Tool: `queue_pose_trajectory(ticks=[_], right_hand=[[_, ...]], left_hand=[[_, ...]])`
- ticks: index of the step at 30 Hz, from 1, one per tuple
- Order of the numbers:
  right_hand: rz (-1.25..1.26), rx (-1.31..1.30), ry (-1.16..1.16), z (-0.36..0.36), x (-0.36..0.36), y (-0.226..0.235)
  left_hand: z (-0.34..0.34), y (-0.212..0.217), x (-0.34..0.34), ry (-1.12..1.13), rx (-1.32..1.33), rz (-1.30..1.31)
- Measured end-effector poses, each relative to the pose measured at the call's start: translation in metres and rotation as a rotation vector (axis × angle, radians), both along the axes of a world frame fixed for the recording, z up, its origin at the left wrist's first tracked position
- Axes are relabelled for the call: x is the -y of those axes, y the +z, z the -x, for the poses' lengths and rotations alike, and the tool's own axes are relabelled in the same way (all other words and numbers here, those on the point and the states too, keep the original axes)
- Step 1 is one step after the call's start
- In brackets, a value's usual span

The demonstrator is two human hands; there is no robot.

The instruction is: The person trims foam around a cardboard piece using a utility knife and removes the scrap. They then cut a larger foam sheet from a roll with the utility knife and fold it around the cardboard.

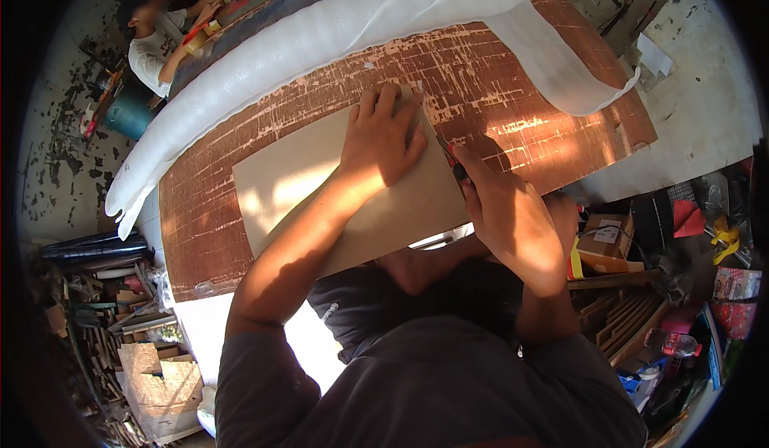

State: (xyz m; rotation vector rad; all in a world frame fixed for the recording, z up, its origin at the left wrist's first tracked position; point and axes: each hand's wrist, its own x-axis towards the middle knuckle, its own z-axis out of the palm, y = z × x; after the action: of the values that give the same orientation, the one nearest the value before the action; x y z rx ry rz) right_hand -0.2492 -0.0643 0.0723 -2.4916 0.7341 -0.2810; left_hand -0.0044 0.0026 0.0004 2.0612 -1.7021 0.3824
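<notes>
Nearest the camera is the person's own dark grey shirt (432, 376), filling the lower middle of the view, with both forearms rising from it toward the table (208, 232).

At the far left, on the floor beside the table, lies a heap of cardboard scraps (156, 380) and dark rolled tubes (92, 248). Farther up on that side another person (156, 40) in a white top sits by a blue bucket (128, 116).

The table has a worn reddish-brown top with pale scratches. A long white foam sheet (320, 36) is draped along its far edge and curls down over the right end.

On the middle of the table lies a tan cardboard sheet (296, 184), flat, its near edge toward the person. The left hand (383, 140) rests on the sheet's far right part, fingers spread apart and pressed flat, gripping nothing.

Just to the right, at the sheet's right edge, the right hand (505, 216) is closed around a utility knife (456, 164) with a red-and-black handle, its tip meeting the cardboard edge close to the left hand's fingers.

At the right, below the table, stand a small cardboard box (606, 240), wooden slats (625, 312) and mixed red and yellow clutter (713, 232).
</notes>
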Motion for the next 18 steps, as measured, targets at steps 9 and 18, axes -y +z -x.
queue_pose_trajectory(ticks=[9, 18], right_hand=[[0.031, 0.141, -0.015, 0.01, 0.007, 0.002], [-0.011, 0.267, -0.059, -0.01, 0.009, -0.008]], left_hand=[[0.0, 0.0, 0.0, -0.006, 0.013, 0.012], [-0.001, 0.0, 0.0, -0.009, -0.006, -0.002]])
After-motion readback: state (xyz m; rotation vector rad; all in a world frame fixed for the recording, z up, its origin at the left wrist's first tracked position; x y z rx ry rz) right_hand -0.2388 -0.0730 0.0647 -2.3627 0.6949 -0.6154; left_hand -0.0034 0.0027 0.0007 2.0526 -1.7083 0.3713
